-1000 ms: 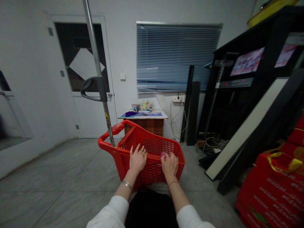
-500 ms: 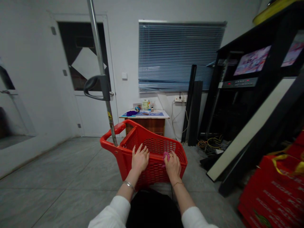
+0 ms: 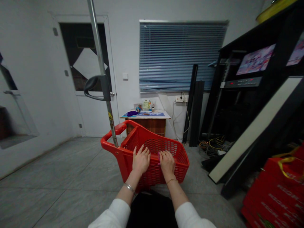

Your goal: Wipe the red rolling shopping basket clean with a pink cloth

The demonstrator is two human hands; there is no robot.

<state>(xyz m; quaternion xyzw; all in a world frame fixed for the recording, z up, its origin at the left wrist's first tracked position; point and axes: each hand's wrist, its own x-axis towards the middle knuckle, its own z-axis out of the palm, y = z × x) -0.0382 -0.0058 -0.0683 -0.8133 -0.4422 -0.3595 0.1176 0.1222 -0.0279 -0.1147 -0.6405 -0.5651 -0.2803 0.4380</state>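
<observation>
A red plastic shopping basket (image 3: 152,133) with perforated sides stands in front of me, a metal pull rod with a grey loop grip (image 3: 98,88) rising from its left end. My left hand (image 3: 141,161) lies across the near rim, its fingers spread and pointing into the basket. To the right of it, my right hand (image 3: 167,162) is closed over a pink cloth (image 3: 159,158) against the same rim. Only a small edge of the cloth shows; the rest is under the hand.
Behind the basket, a small table (image 3: 146,117) carries bottles and a purple cloth (image 3: 132,113). Boards (image 3: 255,129) lean against a black rack with a lit screen (image 3: 256,59) at right. Red bags (image 3: 275,190) stand at lower right. A white door (image 3: 95,117) is at left.
My right hand has slid left along the rim with the pink cloth, nearer to my left hand. The left hand stays in about the same place on the rim.
</observation>
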